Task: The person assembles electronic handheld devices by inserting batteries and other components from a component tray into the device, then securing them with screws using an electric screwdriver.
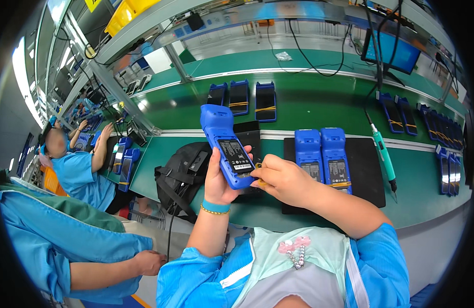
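In my left hand (220, 177) I hold a blue handheld payment terminal (224, 138), tilted, its back toward me and a black labelled battery (236, 155) showing in its open bay. My right hand (278, 174) is closed at the terminal's lower corner, pinching a yellow rubber band (258, 167) that is mostly hidden by the fingers. Just right of that hand, two more blue terminals (333, 149) lie back up on a black mat (368, 164). The right one of them has a yellow band round its lower end.
A teal electric screwdriver (384, 154) hangs at the right on its cable. Banded terminals (265, 102) lie on the green conveyor (180, 110) beyond the bench. A black bag (183, 172) is left of my hand. Left stand co-workers, one hand (149, 263) close by. A monitor (393, 51) stands at the back right.
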`<state>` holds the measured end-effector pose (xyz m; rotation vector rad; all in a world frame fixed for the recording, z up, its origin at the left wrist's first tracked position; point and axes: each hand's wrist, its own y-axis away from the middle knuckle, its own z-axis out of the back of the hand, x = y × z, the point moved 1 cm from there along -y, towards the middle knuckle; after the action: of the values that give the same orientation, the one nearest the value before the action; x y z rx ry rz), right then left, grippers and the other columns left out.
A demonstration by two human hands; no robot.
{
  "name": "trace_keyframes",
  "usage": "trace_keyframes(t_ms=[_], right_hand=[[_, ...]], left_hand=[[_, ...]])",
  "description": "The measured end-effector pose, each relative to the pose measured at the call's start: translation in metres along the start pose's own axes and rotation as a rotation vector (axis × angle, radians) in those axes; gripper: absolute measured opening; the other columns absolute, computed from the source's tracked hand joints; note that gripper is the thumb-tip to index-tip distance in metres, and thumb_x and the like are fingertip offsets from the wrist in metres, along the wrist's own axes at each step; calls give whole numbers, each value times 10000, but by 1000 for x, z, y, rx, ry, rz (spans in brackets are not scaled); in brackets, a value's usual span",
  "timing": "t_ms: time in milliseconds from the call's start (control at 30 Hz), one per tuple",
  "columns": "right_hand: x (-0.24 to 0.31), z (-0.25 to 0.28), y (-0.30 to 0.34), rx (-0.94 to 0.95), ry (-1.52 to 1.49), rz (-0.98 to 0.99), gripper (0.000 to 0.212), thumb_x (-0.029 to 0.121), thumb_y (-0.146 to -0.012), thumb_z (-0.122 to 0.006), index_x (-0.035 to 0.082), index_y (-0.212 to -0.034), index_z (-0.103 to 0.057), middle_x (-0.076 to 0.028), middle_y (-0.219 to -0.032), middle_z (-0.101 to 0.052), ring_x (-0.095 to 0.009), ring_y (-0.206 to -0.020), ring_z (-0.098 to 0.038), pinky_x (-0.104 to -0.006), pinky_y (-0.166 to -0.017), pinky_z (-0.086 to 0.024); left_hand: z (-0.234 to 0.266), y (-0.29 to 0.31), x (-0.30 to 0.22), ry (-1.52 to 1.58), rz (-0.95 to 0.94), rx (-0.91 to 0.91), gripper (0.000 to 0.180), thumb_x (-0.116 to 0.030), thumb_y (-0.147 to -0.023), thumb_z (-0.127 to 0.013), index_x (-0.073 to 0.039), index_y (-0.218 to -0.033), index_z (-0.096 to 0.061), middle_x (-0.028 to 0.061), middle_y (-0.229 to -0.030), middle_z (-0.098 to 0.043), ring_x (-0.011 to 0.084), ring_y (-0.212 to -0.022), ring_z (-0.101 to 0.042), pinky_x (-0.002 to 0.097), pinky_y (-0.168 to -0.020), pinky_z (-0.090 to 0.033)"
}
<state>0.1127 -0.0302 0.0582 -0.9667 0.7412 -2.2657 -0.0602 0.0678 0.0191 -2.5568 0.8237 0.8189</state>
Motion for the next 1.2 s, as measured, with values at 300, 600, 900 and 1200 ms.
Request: trace_keyframes(t_ms=[300,600,900,1200], right_hand=[[-12,-56,-15,7,149,15,267,52,-778,-726,-25,-992,-587,-161,-968,-491,-342,-894,-596,-408,-743,-545],[-27,-78,-15,-147,136,-177,267,48,-787,-704,-54,-987,-560,-183,-1002,-475,-364,-938,-590,-421,-775,-550],[-39,-71,-10,-35,22,-465,226,104,-777,-765,-17,-912,-631,-177,-992,-521,-371,-850,-629,-432,-750,-550],[-41,-68,-22,37,-808,-1039,225,241,-1019,-590,23,-1010,-648,-4,-672,-444,-142,-588,-495,-305,-530,-432]], left_hand=[[29,-4,-39,-241,90,-204,368,-368,-1005,-605,-55,-1192,-554,134,-1135,-662,285,-1059,-665,458,-879,-582],[32,-15,-55,-383,192,-307,347,-336,-973,-636,-17,-1102,-588,129,-1026,-678,291,-996,-694,509,-735,-622],[34,-13,-55,-301,148,-303,520,-380,-931,-658,-13,-1260,-493,236,-1175,-623,398,-1096,-646,572,-899,-566],[45,-8,-62,-230,151,50,907,-424,-834,-695,71,-1488,-309,286,-1343,-556,407,-1227,-595,538,-1023,-520]])
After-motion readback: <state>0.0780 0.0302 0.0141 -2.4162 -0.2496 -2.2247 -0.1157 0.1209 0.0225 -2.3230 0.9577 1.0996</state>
